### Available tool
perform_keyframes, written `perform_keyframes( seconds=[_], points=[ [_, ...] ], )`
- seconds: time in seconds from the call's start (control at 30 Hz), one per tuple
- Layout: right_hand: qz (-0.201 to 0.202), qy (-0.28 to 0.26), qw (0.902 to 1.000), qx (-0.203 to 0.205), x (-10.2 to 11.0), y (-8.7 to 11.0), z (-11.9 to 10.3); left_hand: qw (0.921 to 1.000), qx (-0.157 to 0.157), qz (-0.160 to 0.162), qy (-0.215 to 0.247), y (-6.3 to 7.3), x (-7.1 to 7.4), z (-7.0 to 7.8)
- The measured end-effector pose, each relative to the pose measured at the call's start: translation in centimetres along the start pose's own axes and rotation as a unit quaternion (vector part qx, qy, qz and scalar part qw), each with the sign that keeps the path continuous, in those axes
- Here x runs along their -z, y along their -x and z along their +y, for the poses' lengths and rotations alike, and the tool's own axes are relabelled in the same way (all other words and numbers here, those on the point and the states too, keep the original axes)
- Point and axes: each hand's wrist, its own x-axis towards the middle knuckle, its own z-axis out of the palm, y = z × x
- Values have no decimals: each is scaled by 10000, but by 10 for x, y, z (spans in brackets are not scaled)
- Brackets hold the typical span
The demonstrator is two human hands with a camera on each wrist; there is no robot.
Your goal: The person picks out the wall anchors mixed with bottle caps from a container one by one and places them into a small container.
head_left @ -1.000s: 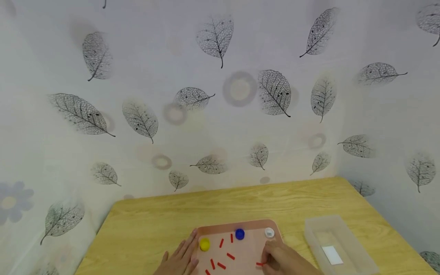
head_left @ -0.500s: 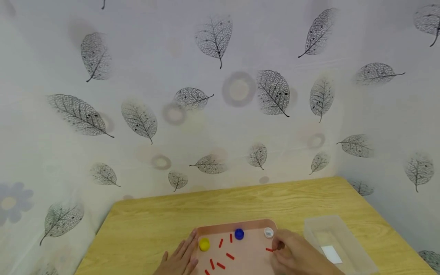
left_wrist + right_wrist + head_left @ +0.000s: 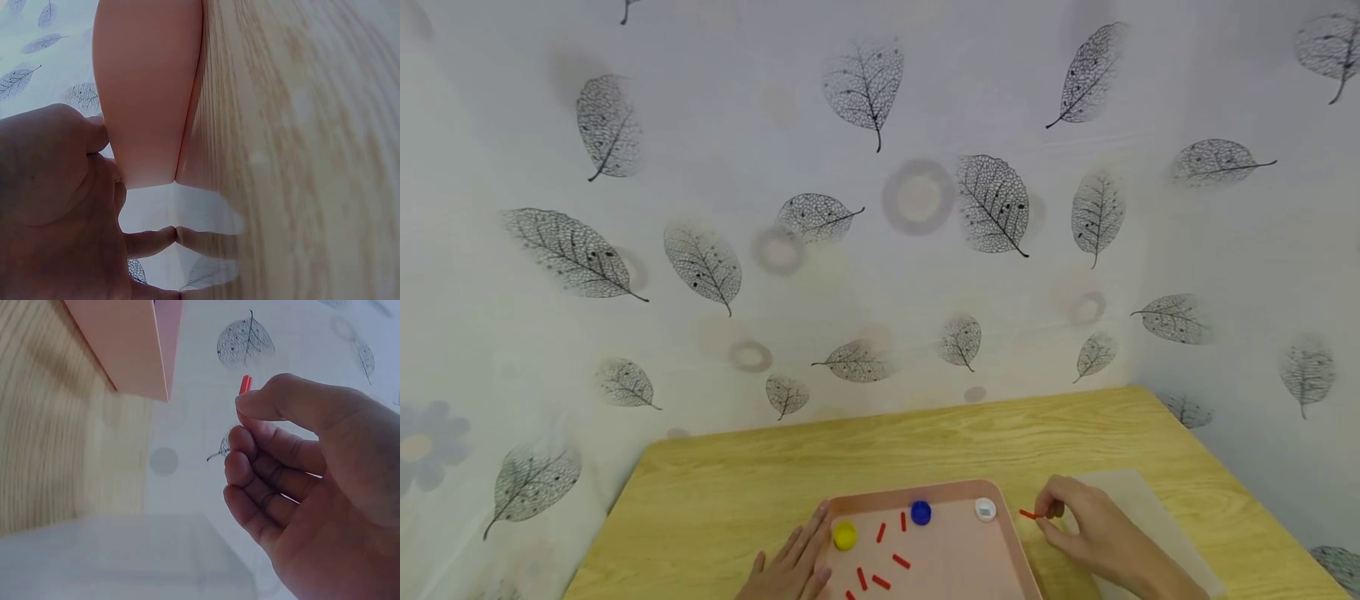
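Note:
Between thumb and index finger, my right hand (image 3: 1093, 529) pinches a short red stick (image 3: 1028, 514), held above the wood between the tray and the clear box. In the right wrist view the stick's red end (image 3: 246, 384) pokes out past the thumb tip. My left hand (image 3: 786, 562) rests with fingers extended at the left rim of the pink tray (image 3: 955, 554); the left wrist view shows it against the tray's outer wall (image 3: 147, 94). Inside the tray lie several red sticks (image 3: 902, 562), a yellow cap (image 3: 845, 536), a blue cap (image 3: 921, 512) and a white cap (image 3: 985, 509).
A translucent plastic box (image 3: 1157, 521) stands right of the tray, partly covered by my right hand and forearm. The wooden table (image 3: 737, 475) runs back to a wall (image 3: 880, 275) with a leaf pattern.
My right hand has carried the red stick out of the tray, rightward and up over its right rim, to beside the clear box. The left hand has stayed in place.

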Motion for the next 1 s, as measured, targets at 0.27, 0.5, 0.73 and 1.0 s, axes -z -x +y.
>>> perform_keyframes(
  seconds=[0.27,0.5,0.73,1.0],
  points=[
    [360,324,9987,-167,18,6,7,9999,48,86,-38,0,-1,0],
    [555,474,9967,-368,28,12,14,10000,53,79,-6,0,0,0],
    [668,701,9929,-687,35,18,21,10000,9,83,-13,-1,0,-2],
    [862,872,9892,-808,41,25,28,10000,13,95,7,-2,0,-3]
  ],
)
